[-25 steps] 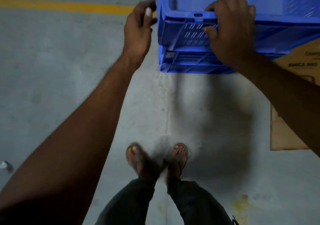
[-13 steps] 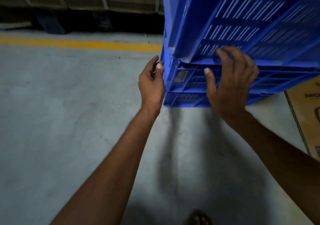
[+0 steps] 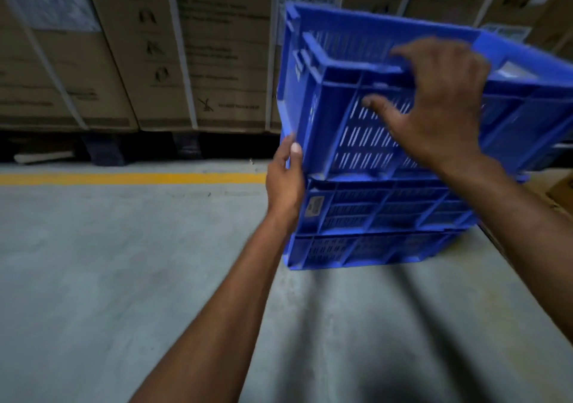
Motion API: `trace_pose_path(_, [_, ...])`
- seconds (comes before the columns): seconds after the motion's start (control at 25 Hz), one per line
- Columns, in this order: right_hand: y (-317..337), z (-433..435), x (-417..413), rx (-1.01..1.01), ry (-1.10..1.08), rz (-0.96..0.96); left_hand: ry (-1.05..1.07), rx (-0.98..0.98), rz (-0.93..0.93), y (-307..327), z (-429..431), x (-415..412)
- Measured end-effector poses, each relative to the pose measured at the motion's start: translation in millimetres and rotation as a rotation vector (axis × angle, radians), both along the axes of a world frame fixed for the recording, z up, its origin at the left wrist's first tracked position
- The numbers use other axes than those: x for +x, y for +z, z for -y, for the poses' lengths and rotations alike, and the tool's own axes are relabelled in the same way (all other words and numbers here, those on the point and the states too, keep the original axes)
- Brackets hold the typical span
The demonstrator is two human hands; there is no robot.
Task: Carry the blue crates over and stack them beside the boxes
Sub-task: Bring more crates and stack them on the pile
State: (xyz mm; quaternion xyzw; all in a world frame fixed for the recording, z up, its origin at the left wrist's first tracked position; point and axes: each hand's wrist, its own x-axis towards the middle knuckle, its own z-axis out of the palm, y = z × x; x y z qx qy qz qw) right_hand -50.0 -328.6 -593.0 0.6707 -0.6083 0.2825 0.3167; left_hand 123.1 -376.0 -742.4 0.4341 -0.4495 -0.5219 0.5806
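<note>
A stack of blue slotted crates stands on the concrete floor at the right. The top blue crate (image 3: 350, 136) sits tilted on the lower crates (image 3: 387, 213). My right hand (image 3: 434, 108) grips the top crate's near rim, fingers over the edge and thumb on the slotted wall. My left hand (image 3: 283, 182) holds the top crate's lower left corner, with the thumb on the near face and the fingers hidden round the side. Tall strapped cardboard boxes (image 3: 186, 46) stand on pallets just behind the stack.
A yellow floor line (image 3: 124, 179) runs in front of the boxes. Dark gaps under the pallets lie behind it. A flat piece of cardboard (image 3: 558, 192) lies to the right of the stack. Bare grey concrete floor (image 3: 108, 278) spreads to the left and toward me.
My view has risen from the floor and my feet to the boxes. My right hand moved up from the lower crates to the top crate's rim. My left hand stayed at the left corner.
</note>
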Motion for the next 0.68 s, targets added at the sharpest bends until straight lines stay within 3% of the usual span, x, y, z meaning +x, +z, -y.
trace_pose_path(0.08, [19.5,2.4,-17.1,0.297,0.076,-0.097,0.028,-0.024,0.039,0.8,1.3,1.6])
trace_pose_path(0.16, [34.3,4.6,-28.2,0.409,0.123,-0.088,0.068,-0.046,0.129,7.6,11.3,7.2])
trace_pose_path(0.28, [43.8,5.1,-44.3,0.397,0.133,-0.068,-0.018,-0.062,0.206,21.9,16.9,5.6])
trace_pose_path(0.4, [38.3,6.2,-54.1,0.421,0.174,-0.095,0.033,-0.1,0.265,26.7,12.0,1.7])
trace_pose_path(0.68, [22.8,0.2,-41.7,0.357,0.101,-0.06,0.031,-0.095,0.218,15.4,13.8,11.5])
